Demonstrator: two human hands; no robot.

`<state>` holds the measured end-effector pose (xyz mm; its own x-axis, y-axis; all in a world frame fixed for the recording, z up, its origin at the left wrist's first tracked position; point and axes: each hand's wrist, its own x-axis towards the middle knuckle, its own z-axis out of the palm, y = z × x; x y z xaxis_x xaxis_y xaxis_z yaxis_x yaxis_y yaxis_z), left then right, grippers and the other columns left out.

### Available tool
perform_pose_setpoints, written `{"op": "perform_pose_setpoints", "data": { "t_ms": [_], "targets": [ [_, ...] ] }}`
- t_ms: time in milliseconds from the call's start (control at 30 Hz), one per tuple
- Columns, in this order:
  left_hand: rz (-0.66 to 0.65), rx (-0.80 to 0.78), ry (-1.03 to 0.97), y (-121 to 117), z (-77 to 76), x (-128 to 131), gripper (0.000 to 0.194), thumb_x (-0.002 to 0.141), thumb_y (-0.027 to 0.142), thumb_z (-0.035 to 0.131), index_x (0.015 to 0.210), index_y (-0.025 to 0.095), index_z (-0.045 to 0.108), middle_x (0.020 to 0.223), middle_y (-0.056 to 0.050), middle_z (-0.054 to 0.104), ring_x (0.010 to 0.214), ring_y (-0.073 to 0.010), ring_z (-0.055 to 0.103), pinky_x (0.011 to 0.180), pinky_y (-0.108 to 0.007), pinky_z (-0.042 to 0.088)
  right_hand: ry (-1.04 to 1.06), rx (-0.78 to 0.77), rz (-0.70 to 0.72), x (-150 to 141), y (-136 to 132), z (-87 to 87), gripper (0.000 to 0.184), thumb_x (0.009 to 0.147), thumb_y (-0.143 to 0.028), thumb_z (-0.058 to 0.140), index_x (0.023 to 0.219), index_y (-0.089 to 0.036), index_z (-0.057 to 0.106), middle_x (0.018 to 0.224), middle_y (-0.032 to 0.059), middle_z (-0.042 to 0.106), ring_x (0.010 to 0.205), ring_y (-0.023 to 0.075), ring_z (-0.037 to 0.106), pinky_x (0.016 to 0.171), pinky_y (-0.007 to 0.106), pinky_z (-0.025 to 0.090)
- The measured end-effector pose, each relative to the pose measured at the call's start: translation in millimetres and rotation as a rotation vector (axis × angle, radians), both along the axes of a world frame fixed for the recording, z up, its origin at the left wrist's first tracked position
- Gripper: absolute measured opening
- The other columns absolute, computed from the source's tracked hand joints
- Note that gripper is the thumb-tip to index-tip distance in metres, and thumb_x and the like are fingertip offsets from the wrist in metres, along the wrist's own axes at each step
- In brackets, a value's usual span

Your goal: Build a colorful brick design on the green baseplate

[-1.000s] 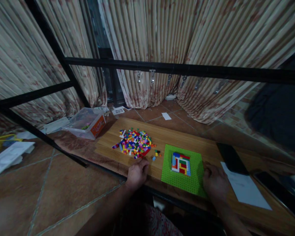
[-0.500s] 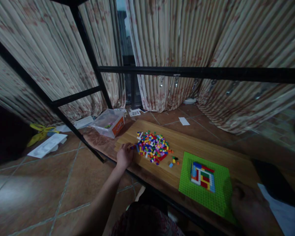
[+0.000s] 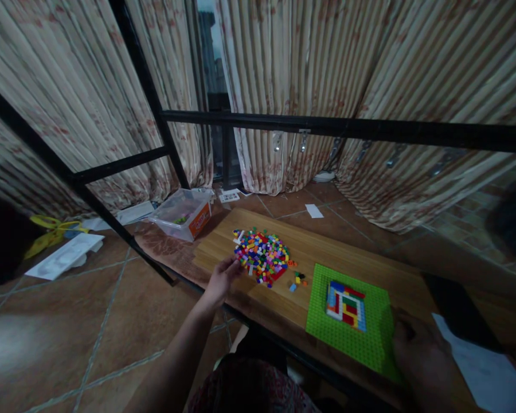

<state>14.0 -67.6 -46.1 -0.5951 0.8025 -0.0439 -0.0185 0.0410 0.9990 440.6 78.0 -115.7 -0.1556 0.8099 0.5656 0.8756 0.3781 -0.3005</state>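
My left hand point(image 3: 221, 283) is at the near left edge of a pile of small coloured toy bricks point(image 3: 262, 252). Its thumb and fingers are drawn together at the bricks; what lies between them is too small to make out. A green baseplate point(image 3: 322, 321) lies to the right, bearing a flat square pattern of red, white, blue and yellow bricks point(image 3: 346, 307). My right hand point(image 3: 423, 350), dim and with curled fingers, is at the baseplate's right edge; anything inside it is hidden. Several loose bricks point(image 3: 298, 280) lie between pile and baseplate.
The wooden board point(image 3: 245, 221) carries the bricks and baseplate. A clear plastic box point(image 3: 183, 212) stands at its left end. A dark flat object point(image 3: 460, 310) and white paper point(image 3: 481, 367) are at the right. A black metal rail point(image 3: 327, 124) crosses above, before curtains.
My left hand has moved right, to the pile's edge; the dark blue bit at its fingertips no longer shows. The whole view has shifted slightly. My right hand stays beside the baseplate.
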Motion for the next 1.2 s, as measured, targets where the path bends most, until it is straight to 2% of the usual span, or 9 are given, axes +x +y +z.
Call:
{"op": "perform_pose_setpoints", "data": {
  "t_ms": [100,233,333,367,467,600,867,1067,1200],
  "targets": [
    [-0.079,0.117,-0.404,-3.6,11.4,23.7,0.04,0.069,0.04,0.072,0.097,0.014,0.064,0.079,-0.003,0.065,0.071,-0.0125,0.062,0.071,-0.025,0.049,0.088,-0.144,-0.032,8.2,6.2,5.7,0.035,0.08,-0.041,0.041,0.088,-0.018,0.066,0.093,0.0135,0.068,0.09,0.0309,0.062,0.08,0.045,0.046],
    [-0.169,0.114,-0.508,-4.9,20.8,50.5,0.043,0.067,0.035,0.076,0.104,0.015,0.066,0.077,-0.003,0.065,0.071,-0.012,0.062,0.072,-0.025,0.048,0.36,-0.354,-0.194,-17.8,-6.6,51.9,0.037,0.076,-0.049,0.049,0.085,-0.018,0.068,0.087,0.0155,0.069,0.082,0.0327,0.063,0.07,0.045,0.046],
    [-0.264,0.092,-0.485,-5.1,20.3,69.7,0.041,0.069,0.036,0.075,0.104,0.016,0.068,0.086,-0.005,0.067,0.072,-0.0117,0.062,0.072,-0.025,0.049,0.642,-0.449,0.054,-79.0,-40.8,96.5,0.037,0.077,-0.05,0.055,0.093,-0.02,0.067,0.094,0.0105,0.069,0.088,0.0267,0.063,0.078,0.039,0.047],
    [-0.293,0.088,-0.475,-5.3,19.7,75.8,0.04,0.069,0.037,0.075,0.103,0.017,0.068,0.09,-0.005,0.068,0.071,-0.0116,0.062,0.072,-0.026,0.049,0.719,-0.57,0.173,-103.0,-54.0,107.5,0.036,0.078,-0.05,0.056,0.095,-0.021,0.067,0.096,0.0081,0.069,0.087,0.0245,0.063,0.078,0.037,0.047],
    [-0.361,0.082,-0.445,-6.2,20.2,89.5,0.039,0.07,0.038,0.074,0.101,0.017,0.068,0.093,-0.005,0.067,0.07,-0.0114,0.062,0.072,-0.026,0.05,0.927,-0.807,0.383,-165.6,-88.1,122.2,0.035,0.073,-0.049,0.066,0.096,-0.023,0.069,0.09,0.0037,0.069,0.082,0.0194,0.063,0.075,0.033,0.048],
    [-0.391,0.07,-0.414,-7.4,24.7,92.8,0.035,0.07,0.036,0.075,0.096,0.015,0.066,0.089,-0.003,0.067,0.072,-0.0122,0.063,0.074,-0.027,0.051,1.111,-0.913,0.473,-203.8,-110.0,111.2,0.03,0.07,-0.045,0.071,0.089,-0.022,0.072,0.08,0.0018,0.069,0.075,0.0161,0.061,0.071,0.028,0.049],
    [-0.364,-0.006,-0.535,-7.3,8.5,84.9,0.034,0.071,0.037,0.074,0.093,0.014,0.063,0.072,-0.001,0.067,0.062,-0.0104,0.062,0.067,-0.024,0.05,1.364,-1.071,0.311,-217.4,-108.6,78.9,0.032,0.061,-0.045,0.078,0.081,-0.021,0.074,0.063,-0.0004,0.066,0.055,0.0122,0.054,0.056,0.026,0.044],
    [-0.325,-0.016,-0.585,-2.9,-3.1,86.2,0.041,0.065,0.036,0.079,0.096,0.015,0.063,0.08,-0.002,0.068,0.066,-0.0117,0.063,0.068,-0.026,0.05,1.337,-1.069,0.274,-225.4,-108.0,71.7,0.033,0.06,-0.045,0.079,0.082,-0.021,0.074,0.063,0.0006,0.068,0.055,0.0141,0.057,0.056,0.027,0.044],
    [-0.375,-0.025,-0.528,-0.7,-4.6,83.6,0.035,0.064,0.033,0.079,0.088,0.013,0.063,0.068,0.0,0.064,0.059,-0.0093,0.058,0.059,-0.021,0.046,1.338,-1.087,0.262,-227.4,-108.9,65.3,0.032,0.061,-0.044,0.079,0.08,-0.019,0.074,0.059,0.0003,0.066,0.053,0.0126,0.055,0.053,0.025,0.04]
  ]
}}
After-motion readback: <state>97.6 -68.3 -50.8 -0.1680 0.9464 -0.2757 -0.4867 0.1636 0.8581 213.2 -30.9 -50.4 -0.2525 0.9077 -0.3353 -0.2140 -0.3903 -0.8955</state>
